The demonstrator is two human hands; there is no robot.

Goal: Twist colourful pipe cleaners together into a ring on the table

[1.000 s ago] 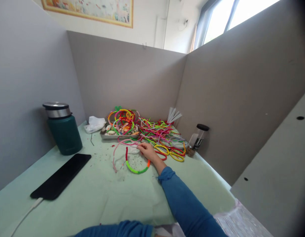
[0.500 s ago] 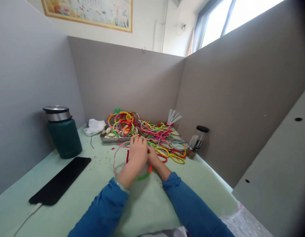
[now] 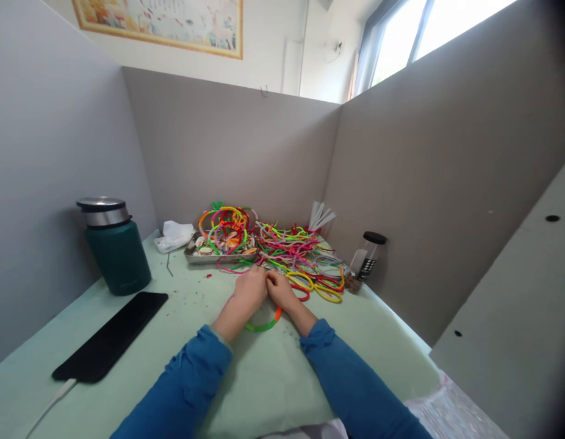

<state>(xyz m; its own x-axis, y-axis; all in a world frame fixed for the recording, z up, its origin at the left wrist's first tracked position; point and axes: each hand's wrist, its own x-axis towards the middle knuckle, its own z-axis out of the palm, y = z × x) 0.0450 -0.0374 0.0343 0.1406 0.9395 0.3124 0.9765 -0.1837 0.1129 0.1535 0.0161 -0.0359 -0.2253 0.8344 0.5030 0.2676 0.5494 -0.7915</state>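
My left hand (image 3: 250, 289) and my right hand (image 3: 281, 290) meet fingertip to fingertip over the table. Both are closed, pinching a ring of fuzzy pipe cleaner (image 3: 263, 327) whose green and orange lower arc shows beneath the wrists. The pinched part itself is hidden by the fingers. Just right of my right hand lie yellow pipe cleaner loops (image 3: 328, 294) and red ones. Beyond the hands spreads a heap of loose pipe cleaners (image 3: 291, 247) in many colours. A metal tray (image 3: 218, 259) behind my left hand carries shells and finished-looking pipe cleaner rings.
On the left stand a dark green flask (image 3: 118, 256) and a black phone (image 3: 111, 336) with a white cable. A white packet (image 3: 175, 236) lies by the tray. To the right leans a clear black-lidded jar (image 3: 369, 259). Grey partitions (image 3: 232, 140) enclose the table.
My left hand has come down from above the right hand, its fingers now curled in beside the right fingertips. The pink strand left of my left wrist is now mostly hidden.
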